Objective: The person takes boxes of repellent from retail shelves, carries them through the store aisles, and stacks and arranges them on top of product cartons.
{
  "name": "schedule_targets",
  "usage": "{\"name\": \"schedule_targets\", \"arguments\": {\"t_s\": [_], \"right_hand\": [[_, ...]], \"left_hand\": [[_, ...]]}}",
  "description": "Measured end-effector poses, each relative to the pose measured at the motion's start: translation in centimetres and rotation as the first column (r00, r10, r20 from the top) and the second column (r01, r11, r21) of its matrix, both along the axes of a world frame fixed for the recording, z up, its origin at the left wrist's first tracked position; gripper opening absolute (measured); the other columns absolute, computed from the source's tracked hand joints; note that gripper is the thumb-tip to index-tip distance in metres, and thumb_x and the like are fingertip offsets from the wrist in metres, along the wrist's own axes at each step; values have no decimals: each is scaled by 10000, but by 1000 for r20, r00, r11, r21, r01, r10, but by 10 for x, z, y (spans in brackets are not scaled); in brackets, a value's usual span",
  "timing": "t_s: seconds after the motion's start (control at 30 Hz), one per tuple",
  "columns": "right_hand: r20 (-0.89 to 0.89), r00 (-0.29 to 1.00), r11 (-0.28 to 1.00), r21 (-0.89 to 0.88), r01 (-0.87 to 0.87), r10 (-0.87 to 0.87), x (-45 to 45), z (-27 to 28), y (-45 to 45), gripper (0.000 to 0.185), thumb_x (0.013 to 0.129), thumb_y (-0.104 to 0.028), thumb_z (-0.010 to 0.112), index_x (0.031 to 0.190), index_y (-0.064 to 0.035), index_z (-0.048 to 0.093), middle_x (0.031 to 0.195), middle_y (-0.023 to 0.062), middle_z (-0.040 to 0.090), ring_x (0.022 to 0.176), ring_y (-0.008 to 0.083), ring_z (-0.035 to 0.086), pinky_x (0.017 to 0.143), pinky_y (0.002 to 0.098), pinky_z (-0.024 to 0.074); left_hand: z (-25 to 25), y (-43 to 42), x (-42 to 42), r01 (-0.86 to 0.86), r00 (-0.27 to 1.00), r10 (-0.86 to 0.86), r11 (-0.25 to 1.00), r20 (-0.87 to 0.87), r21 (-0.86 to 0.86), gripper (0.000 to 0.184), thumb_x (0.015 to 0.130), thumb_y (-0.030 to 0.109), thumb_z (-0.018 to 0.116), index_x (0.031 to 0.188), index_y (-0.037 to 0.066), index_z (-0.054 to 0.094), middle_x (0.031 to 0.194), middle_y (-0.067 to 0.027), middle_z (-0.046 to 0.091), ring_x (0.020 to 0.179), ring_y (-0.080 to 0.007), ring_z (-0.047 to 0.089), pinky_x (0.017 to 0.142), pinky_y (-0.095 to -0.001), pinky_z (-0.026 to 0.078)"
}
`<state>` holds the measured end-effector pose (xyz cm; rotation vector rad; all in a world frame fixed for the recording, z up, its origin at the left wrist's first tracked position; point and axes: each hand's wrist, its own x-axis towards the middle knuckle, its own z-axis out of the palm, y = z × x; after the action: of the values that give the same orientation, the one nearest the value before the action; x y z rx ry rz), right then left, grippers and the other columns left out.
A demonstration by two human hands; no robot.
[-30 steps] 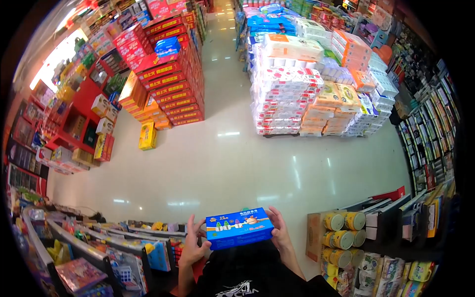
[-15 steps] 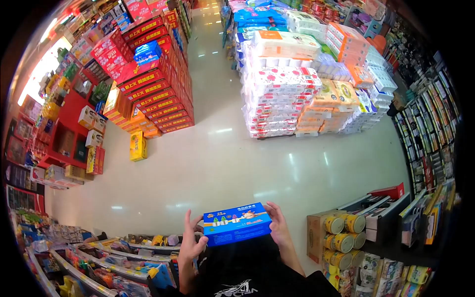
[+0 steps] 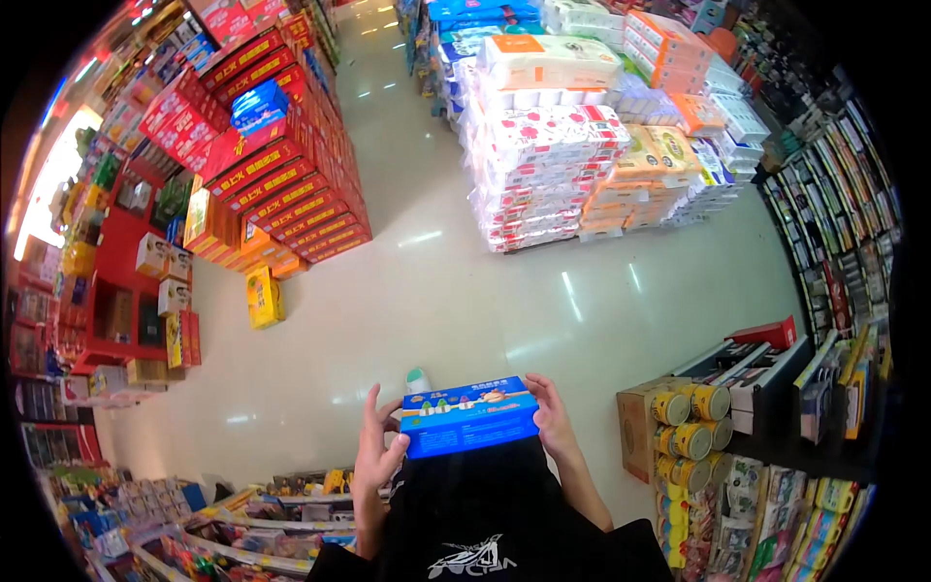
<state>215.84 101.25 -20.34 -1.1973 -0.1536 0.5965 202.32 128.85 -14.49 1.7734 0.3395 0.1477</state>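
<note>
Red cartons (image 3: pixel 291 184) stand stacked; a yellow box (image 3: pixel 264 298) sits on the floor (image 3: pixel 465 310).

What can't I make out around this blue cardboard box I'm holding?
All in the head view:
Blue cardboard box: underside faces away; small print on near side too fine.
Bare left hand: some fingertips hidden behind the box.
Rounded white-and-green object, perhaps a shoe: near end covered by the box.
</note>
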Motion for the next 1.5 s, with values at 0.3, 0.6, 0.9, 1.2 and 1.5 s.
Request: {"name": "schedule_targets", "arguments": {"t_s": [0.3, 0.6, 0.9, 1.2, 1.5], "right_hand": [[1, 998, 998, 20, 66, -66, 13, 14, 87, 986, 691, -650, 743, 1365, -46, 350, 1296, 135, 477, 1208, 239, 476, 1016, 365, 392], [-7, 997, 997, 33, 72, -71, 35, 10, 195, 967, 634, -680, 765, 1271, -53, 397, 1191, 101, 506, 1159, 210, 498, 975, 342, 420], [28, 999, 999, 19, 26, -26, 33, 3, 256, 860, 707, -589, 761, 1280, -53, 408, 1185, 78, 510, 1163, 184, 468, 1008, 341, 351], [-25, 999, 998, -38, -45, 44, 81, -18, 301, 930, 704, -647, 733, 1314, -33, 391, 1247, 105, 493, 1199, 208, 479, 1024, 351, 387], [38, 995, 990, 100, -98, 94, 174, 18, 349, 928, 760, -579, 726, 1399, -30, 337, 1292, 112, 486, 1250, 220, 439, 1059, 368, 343]], "left_hand": [[17, 98, 36, 99, 995, -100, 994, -23, -49, 948, 843, 307, 676, 1481, -32, 62, 1259, -266, 553, 783, -210, 613, 783, -354, 518], [17, 200, 32, 147, 987, -146, 989, -66, 3, 1057, 821, 452, 689, 1488, -7, 10, 1308, -307, 497, 1013, -312, 600, 889, -398, 496], [-16, 253, 20, 116, 990, -121, 990, -68, -75, 1083, 792, 320, 747, 1489, 7, -20, 1390, -348, 378, 1041, -298, 572, 959, -416, 454], [-34, 282, 53, -33, 997, 23, 990, -72, -136, 1075, 762, 265, 759, 1494, 7, 15, 1368, -329, 409, 955, -233, 570, 901, -392, 476], [-3, 319, 138, -78, 997, 77, 996, -21, -51, 1081, 712, 303, 794, 1484, 9, 97, 1355, -299, 432, 939, -216, 573, 886, -383, 480]]}}
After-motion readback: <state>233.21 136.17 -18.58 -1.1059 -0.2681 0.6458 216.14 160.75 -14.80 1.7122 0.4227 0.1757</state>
